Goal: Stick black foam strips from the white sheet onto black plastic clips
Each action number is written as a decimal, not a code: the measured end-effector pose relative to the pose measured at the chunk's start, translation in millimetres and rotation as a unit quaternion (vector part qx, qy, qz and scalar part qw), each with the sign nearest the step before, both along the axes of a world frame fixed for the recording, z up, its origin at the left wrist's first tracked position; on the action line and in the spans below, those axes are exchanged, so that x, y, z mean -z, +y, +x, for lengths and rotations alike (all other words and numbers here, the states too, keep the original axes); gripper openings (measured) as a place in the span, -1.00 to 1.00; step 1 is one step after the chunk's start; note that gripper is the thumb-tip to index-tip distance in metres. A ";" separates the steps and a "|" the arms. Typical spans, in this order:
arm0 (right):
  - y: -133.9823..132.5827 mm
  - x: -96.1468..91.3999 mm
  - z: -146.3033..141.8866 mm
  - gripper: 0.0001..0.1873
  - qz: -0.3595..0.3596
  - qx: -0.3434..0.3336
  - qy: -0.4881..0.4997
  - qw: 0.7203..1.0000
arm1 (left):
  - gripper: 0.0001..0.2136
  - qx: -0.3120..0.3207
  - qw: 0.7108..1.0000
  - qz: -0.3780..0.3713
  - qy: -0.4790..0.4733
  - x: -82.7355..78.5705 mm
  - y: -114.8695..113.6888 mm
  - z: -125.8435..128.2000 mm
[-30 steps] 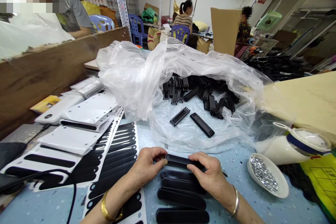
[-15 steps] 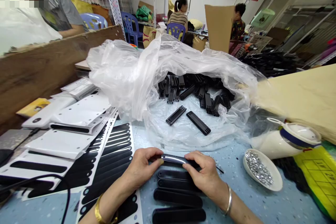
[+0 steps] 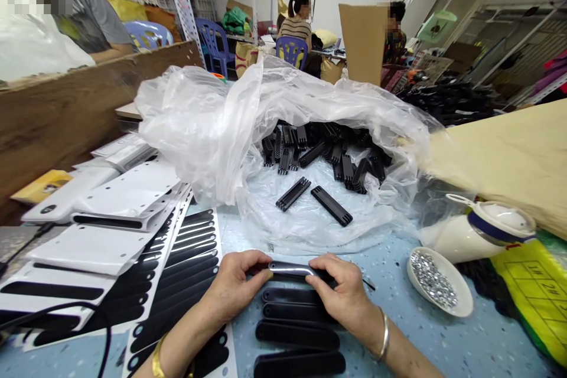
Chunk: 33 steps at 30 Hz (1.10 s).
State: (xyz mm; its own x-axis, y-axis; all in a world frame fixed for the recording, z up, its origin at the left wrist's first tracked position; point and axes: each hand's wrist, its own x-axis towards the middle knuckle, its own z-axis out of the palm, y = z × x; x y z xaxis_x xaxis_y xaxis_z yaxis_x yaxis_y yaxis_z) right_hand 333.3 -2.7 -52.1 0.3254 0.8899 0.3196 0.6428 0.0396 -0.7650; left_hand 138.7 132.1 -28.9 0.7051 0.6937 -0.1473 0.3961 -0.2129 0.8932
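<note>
Here's the broad blue speckled table (image 3: 443, 348), its far half taken by a big crumpled clear plastic bag (image 3: 212, 124), mouth open on a heap of black ribbed plastic pieces (image 3: 328, 147). On the left, white backing sheets with rows of black oblong stickers (image 3: 186, 260) fan out, and a shallow white bowl of silver studs (image 3: 436, 283) sits on the right. At the near edge lies a column of flat black oblong pads (image 3: 296, 333), and at its far end the left hand (image 3: 234, 286) and right hand (image 3: 343, 292) are both curled closed, pinching either end of one glossy black oblong strip (image 3: 290, 270), held level.
</note>
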 end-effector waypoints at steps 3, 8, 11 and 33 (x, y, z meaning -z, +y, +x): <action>-0.5 0.3 0.1 -0.93 0.000 -0.002 -0.002 1.000 | -0.83 0.000 1.000 0.003 -0.001 0.8 0.3 0.1; 0.3 -0.8 -3.0 -0.92 -0.001 0.003 -0.015 1.000 | -0.82 0.001 1.000 0.006 0.007 2.1 1.0 0.1; 1.2 -2.9 -4.6 -0.93 -0.005 0.004 -0.020 1.000 | -0.82 0.003 1.000 0.009 0.011 1.7 1.1 0.3; 3.1 -3.1 6.5 -0.86 -0.063 0.016 0.100 0.993 | -0.75 -0.069 0.997 0.029 0.010 1.8 -4.3 13.0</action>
State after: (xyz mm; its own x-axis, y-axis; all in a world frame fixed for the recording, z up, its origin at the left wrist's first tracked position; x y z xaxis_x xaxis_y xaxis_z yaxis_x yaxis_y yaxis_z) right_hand 339.8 0.4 -49.0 0.3989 0.9073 0.1326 0.4775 -0.0821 -0.8748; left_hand 151.8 127.8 -30.7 0.6000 0.7914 -0.1173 0.4423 -0.2059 0.8729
